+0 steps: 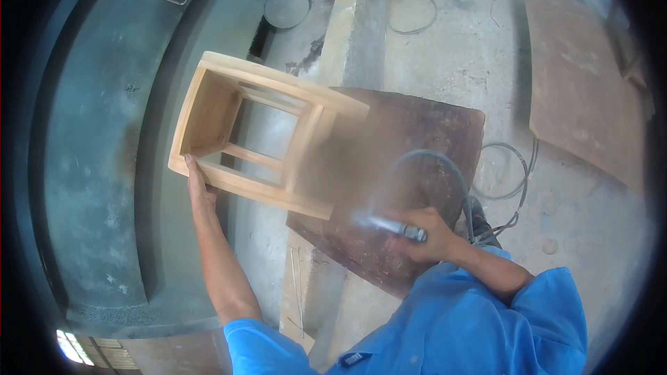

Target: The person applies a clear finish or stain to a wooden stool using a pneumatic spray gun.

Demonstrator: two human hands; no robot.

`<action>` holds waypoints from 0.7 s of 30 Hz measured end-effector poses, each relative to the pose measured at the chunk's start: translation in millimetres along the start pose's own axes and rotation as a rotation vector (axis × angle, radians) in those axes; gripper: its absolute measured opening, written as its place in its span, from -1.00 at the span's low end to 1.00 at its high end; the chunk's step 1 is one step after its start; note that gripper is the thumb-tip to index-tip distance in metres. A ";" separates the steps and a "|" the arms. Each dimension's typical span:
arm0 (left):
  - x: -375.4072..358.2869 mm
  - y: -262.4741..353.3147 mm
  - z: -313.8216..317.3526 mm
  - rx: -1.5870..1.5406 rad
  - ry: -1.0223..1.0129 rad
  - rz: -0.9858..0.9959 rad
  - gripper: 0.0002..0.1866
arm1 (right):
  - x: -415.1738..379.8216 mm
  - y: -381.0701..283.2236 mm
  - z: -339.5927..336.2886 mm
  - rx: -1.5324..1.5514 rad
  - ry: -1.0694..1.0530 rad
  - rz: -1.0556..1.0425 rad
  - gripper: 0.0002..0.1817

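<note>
A light wooden stool frame (260, 194) lies tilted over a dark brown board, its legs and crossbars showing. My left hand (199, 184) grips its near left corner, thumb on top and the other fingers mostly hidden beneath. In my right hand (432, 232) is a silver spray gun (397, 227), pointed left toward the near right end of the frame. Pale mist blurs its tip. A grey hose (438, 153) loops above that hand. A dark hazy smear covers part of the frame's right end.
Under the frame is the dark board (445, 128). A greenish metal booth wall (104, 167) with ledges stands at left. Hose coils (517, 184) lie on the floor at right, near a large brown panel (580, 90). A round lid (286, 7) sits at the back.
</note>
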State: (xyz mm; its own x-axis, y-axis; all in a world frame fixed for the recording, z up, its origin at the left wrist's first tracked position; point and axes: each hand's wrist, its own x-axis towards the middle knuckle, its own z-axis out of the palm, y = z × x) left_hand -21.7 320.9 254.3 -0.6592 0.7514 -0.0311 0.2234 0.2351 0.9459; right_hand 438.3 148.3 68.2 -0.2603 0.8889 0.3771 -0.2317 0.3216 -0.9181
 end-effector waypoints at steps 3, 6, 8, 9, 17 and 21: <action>1.8 3.9 1.4 0.009 0.010 -0.014 0.04 | 14.3 9.7 -27.3 -0.059 0.160 0.005 -0.46; 10.6 5.2 -2.7 0.045 0.024 -0.026 0.03 | 25.8 9.0 -46.5 -0.101 0.332 0.018 -0.48; 16.0 5.3 -1.7 0.064 0.024 -0.023 0.02 | 27.3 7.8 -54.0 -0.105 0.345 0.045 -0.49; 18.7 5.2 -1.6 0.074 0.024 -0.014 0.02 | 28.2 9.6 -52.2 -0.097 0.306 0.066 -0.49; 44.6 -3.7 -4.4 0.029 0.159 0.019 0.02 | 31.7 31.6 -19.8 0.053 -0.050 0.020 -0.48; 48.7 -6.3 20.8 0.034 0.505 0.122 -0.13 | 80.3 37.2 -74.9 -0.160 -0.015 0.107 -0.51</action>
State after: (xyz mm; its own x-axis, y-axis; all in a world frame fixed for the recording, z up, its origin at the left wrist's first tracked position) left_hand -40.3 368.9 240.2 -0.8893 0.3851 0.2466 0.3380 0.1903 0.9217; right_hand 479.0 256.1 55.1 -0.2893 0.9164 0.2767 -0.0504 0.2741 -0.9604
